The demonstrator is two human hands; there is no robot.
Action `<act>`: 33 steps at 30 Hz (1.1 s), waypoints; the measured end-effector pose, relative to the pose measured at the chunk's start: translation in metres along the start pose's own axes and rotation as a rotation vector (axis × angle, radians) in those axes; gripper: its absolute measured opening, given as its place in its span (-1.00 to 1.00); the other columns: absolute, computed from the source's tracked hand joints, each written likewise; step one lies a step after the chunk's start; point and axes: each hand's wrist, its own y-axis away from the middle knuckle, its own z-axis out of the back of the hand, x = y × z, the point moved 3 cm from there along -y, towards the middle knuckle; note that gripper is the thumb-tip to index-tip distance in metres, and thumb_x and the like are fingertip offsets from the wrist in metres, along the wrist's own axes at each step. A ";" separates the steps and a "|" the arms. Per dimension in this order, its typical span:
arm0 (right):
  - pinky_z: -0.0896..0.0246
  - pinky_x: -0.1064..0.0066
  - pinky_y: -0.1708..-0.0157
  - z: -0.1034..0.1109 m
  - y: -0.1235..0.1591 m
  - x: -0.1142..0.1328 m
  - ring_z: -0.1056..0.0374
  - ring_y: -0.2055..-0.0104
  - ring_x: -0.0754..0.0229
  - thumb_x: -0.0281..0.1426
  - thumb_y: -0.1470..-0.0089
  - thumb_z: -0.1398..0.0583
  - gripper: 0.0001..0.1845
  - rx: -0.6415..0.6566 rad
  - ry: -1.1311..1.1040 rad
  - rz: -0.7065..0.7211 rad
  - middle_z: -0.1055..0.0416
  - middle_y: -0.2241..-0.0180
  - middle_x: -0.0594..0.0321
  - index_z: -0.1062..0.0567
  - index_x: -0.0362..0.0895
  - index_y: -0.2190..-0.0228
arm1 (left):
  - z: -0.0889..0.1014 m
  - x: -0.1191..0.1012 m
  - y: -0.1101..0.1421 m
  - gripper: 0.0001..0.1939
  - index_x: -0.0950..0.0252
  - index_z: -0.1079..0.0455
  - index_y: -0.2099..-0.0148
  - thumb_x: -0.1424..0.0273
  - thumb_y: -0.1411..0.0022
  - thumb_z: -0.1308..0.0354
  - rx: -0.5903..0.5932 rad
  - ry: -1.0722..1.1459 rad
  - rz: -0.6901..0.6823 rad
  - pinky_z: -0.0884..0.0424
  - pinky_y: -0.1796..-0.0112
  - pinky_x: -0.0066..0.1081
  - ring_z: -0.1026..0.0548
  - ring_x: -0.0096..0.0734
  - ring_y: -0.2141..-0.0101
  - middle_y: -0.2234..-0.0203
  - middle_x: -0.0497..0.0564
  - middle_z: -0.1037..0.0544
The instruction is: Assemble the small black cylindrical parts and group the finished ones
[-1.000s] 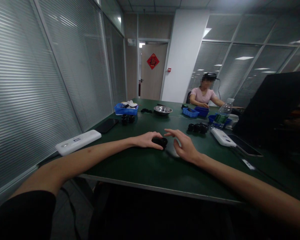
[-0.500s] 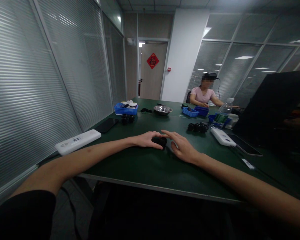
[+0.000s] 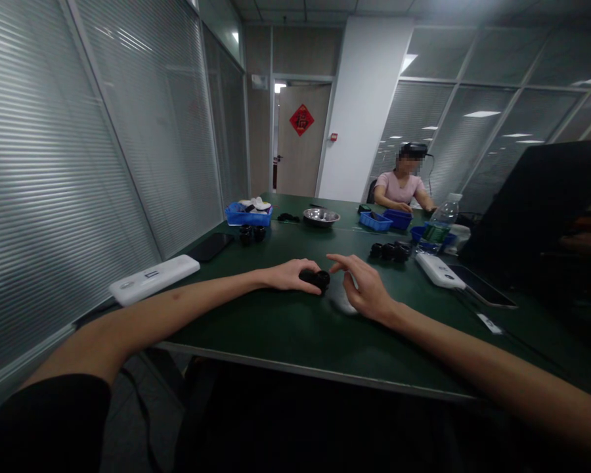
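Note:
My left hand point(image 3: 291, 274) is closed around a small black round part point(image 3: 319, 281) resting low over the green table. Its open, ring-like end faces right; the fingers hide most of the rest, so its exact kind cannot be told. Just right of that part, my right hand point(image 3: 364, 286) hovers with fingers apart and the index finger stretched toward it, apart from it by a small gap. A pale, blurred patch point(image 3: 343, 302) shows beneath the right hand; whether it is a reflection cannot be told.
Black round parts stand in a row point(image 3: 390, 251) at right and in a group point(image 3: 252, 234) at left. Beyond are a metal bowl point(image 3: 321, 217), a blue basket point(image 3: 249, 213), a water bottle point(image 3: 439, 226) and a co-worker point(image 3: 401, 187). White power banks point(image 3: 153, 279) and phones lie at both sides.
My right hand has drawn slightly right, away from the black part, and its fingertips have come off the left hand. The left hand stays put. The co-worker's arm has shifted inward.

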 end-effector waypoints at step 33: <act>-0.33 -0.06 -0.14 -0.003 0.000 0.002 -0.38 -0.11 -0.04 -0.62 -0.16 -0.05 -0.23 0.084 -0.061 -0.007 -0.45 -0.11 0.08 -0.14 0.01 -0.35 | 0.000 0.004 0.001 -0.46 0.31 -0.44 -0.08 0.09 -0.17 -0.36 -0.008 0.016 0.020 -0.32 -0.03 -0.22 -0.45 -0.15 -0.01 0.01 0.11 -0.50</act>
